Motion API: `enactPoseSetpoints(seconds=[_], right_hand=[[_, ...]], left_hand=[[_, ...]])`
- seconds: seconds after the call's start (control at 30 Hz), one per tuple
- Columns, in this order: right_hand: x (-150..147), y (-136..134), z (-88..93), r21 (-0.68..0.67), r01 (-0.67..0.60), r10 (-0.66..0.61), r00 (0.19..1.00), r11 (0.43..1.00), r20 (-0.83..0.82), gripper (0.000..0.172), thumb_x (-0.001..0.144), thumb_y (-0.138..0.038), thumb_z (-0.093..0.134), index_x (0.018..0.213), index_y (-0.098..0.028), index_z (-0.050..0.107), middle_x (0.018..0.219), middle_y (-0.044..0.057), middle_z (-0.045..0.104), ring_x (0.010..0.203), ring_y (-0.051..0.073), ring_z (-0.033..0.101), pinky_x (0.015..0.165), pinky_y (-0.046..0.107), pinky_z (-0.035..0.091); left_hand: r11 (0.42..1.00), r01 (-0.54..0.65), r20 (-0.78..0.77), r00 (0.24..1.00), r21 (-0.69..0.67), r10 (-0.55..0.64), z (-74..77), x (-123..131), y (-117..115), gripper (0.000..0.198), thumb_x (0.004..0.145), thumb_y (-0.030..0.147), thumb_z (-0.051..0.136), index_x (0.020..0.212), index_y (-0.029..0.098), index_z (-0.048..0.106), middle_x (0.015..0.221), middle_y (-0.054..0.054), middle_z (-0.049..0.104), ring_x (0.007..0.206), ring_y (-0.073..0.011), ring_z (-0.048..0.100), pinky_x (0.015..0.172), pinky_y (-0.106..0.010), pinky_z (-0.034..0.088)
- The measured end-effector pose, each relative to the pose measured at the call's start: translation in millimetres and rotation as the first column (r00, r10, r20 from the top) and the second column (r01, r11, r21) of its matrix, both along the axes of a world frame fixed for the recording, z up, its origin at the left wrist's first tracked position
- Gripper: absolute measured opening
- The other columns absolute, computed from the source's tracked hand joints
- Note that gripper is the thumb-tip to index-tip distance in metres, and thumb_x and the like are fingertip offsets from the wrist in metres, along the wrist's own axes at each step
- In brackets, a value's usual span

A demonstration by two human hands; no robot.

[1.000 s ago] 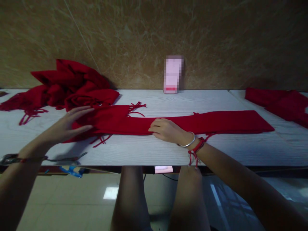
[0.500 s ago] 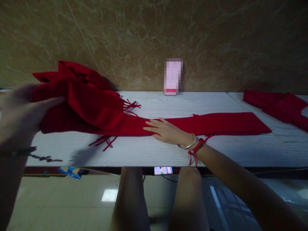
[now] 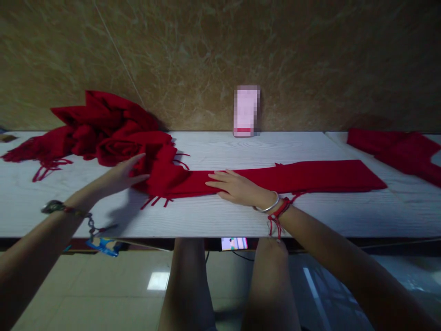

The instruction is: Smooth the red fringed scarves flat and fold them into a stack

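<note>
A long red scarf (image 3: 310, 177) with fringed ends lies folded lengthwise across the white table (image 3: 220, 216). My right hand (image 3: 237, 187) lies flat on its middle, fingers stretched out, pressing it down. My left hand (image 3: 122, 177) is at the scarf's bunched left end, fingers spread and touching the cloth, thumb up. Whether it grips the cloth is unclear. The fringe (image 3: 156, 201) hangs out below that end.
A heap of red scarves (image 3: 103, 128) sits at the back left against the brown wall. More red cloth (image 3: 399, 149) lies at the far right. A pink box (image 3: 245, 111) stands at the wall. My knees show below the table's front edge.
My left hand lifted the scarf's left end up and to the left, then brought it back down onto the table, bunched closer to the middle. My right hand opened flat and stayed in place.
</note>
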State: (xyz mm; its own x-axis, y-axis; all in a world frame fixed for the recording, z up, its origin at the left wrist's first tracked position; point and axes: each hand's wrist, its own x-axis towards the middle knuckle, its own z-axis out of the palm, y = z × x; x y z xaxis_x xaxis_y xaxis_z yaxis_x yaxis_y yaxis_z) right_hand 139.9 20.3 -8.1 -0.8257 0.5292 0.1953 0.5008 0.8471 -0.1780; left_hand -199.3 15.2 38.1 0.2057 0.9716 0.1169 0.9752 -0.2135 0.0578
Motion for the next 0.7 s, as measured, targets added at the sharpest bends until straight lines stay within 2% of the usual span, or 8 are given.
enactPoseSetpoints(seconds=[0.07, 0.13, 0.33, 0.4, 0.47, 0.57, 0.63, 0.7], right_hand=[[0, 0, -0.8, 0.006, -0.001, 0.001, 1.000, 1.000, -0.003, 0.042, 0.091, -0.022, 0.046, 0.133, -0.020, 0.051, 0.143, 0.008, 0.047, 0.133, 0.020, 0.040, 0.110, 0.045, 0.030], [0, 1, -1.5, 0.012, -0.003, 0.003, 1.000, 1.000, 0.000, 0.042, 0.092, -0.022, 0.046, 0.133, -0.020, 0.051, 0.143, 0.007, 0.047, 0.133, 0.021, 0.040, 0.110, 0.044, 0.029], [0, 1, -1.2, 0.028, 0.010, -0.010, 1.000, 1.000, 0.002, 0.041, 0.092, -0.024, 0.045, 0.133, -0.023, 0.051, 0.143, 0.006, 0.048, 0.132, 0.019, 0.041, 0.109, 0.044, 0.031], [0, 0, -0.3, 0.029, 0.007, -0.008, 1.000, 1.000, 0.016, 0.041, 0.093, -0.025, 0.044, 0.134, -0.024, 0.050, 0.144, 0.006, 0.047, 0.133, 0.020, 0.040, 0.109, 0.044, 0.031], [-1, -1, 0.7, 0.032, 0.007, -0.008, 0.999, 0.999, 0.045, 0.043, 0.094, -0.027, 0.043, 0.136, -0.022, 0.047, 0.145, 0.007, 0.045, 0.135, 0.021, 0.037, 0.110, 0.045, 0.029], [-1, -2, 1.6, 0.037, 0.006, -0.009, 0.996, 0.999, 0.090, 0.046, 0.095, -0.031, 0.042, 0.140, -0.019, 0.043, 0.149, 0.009, 0.039, 0.137, 0.024, 0.033, 0.112, 0.047, 0.026], [0, -3, 1.5, 0.036, 0.007, -0.010, 0.995, 0.999, 0.104, 0.048, 0.095, -0.034, 0.041, 0.141, -0.019, 0.040, 0.150, 0.009, 0.037, 0.138, 0.024, 0.031, 0.112, 0.047, 0.025], [1, -2, 1.1, 0.029, 0.006, -0.009, 0.994, 1.000, 0.106, 0.050, 0.095, -0.037, 0.041, 0.142, -0.020, 0.039, 0.150, 0.009, 0.037, 0.139, 0.024, 0.030, 0.112, 0.047, 0.024]], left_hand=[[0.993, -0.043, 0.000, 0.999, -0.113, 0.043, -6.0, 6, 2, 0.065, 0.092, 0.047, 0.034, 0.138, 0.002, 0.032, 0.116, -0.013, 0.062, 0.095, -0.0220, 0.062, 0.084, -0.029, 0.049], [0.986, -0.110, 0.015, 0.994, -0.128, 0.113, -6.1, 11, 1, 0.063, 0.092, 0.045, 0.031, 0.141, 0.005, 0.029, 0.119, -0.014, 0.061, 0.099, -0.0248, 0.061, 0.085, -0.032, 0.049], [0.915, -0.352, 0.102, 0.935, 0.195, 0.338, 0.7, 9, -12, 0.070, 0.093, 0.053, 0.027, 0.140, 0.001, 0.031, 0.139, -0.027, 0.036, 0.129, -0.0398, 0.036, 0.101, -0.053, 0.037], [0.943, -0.221, 0.100, 0.974, 0.250, 0.202, -0.5, 18, -14, 0.063, 0.094, 0.050, 0.030, 0.137, 0.005, 0.036, 0.143, -0.025, 0.030, 0.134, -0.0372, 0.031, 0.106, -0.052, 0.033], [0.969, 0.044, 0.052, 0.997, 0.242, -0.059, -3.8, 37, -13, 0.051, 0.095, 0.045, 0.030, 0.131, 0.011, 0.044, 0.146, -0.019, 0.031, 0.137, -0.0311, 0.027, 0.110, -0.050, 0.028], [0.918, 0.384, 0.015, 0.922, 0.098, -0.387, -14.4, 71, -7, 0.051, 0.096, 0.043, 0.027, 0.126, 0.010, 0.051, 0.148, -0.018, 0.031, 0.141, -0.0276, 0.023, 0.113, -0.047, 0.025], [0.876, 0.481, 0.005, 0.877, -0.014, -0.481, -24.5, 87, -1, 0.054, 0.096, 0.043, 0.026, 0.129, 0.010, 0.052, 0.149, -0.019, 0.032, 0.139, -0.0293, 0.026, 0.111, -0.049, 0.029], [0.864, 0.499, -0.018, 0.865, -0.065, -0.501, -34.3, 92, 2, 0.055, 0.095, 0.043, 0.025, 0.133, 0.012, 0.050, 0.147, -0.017, 0.039, 0.137, -0.0297, 0.032, 0.110, -0.051, 0.030]])
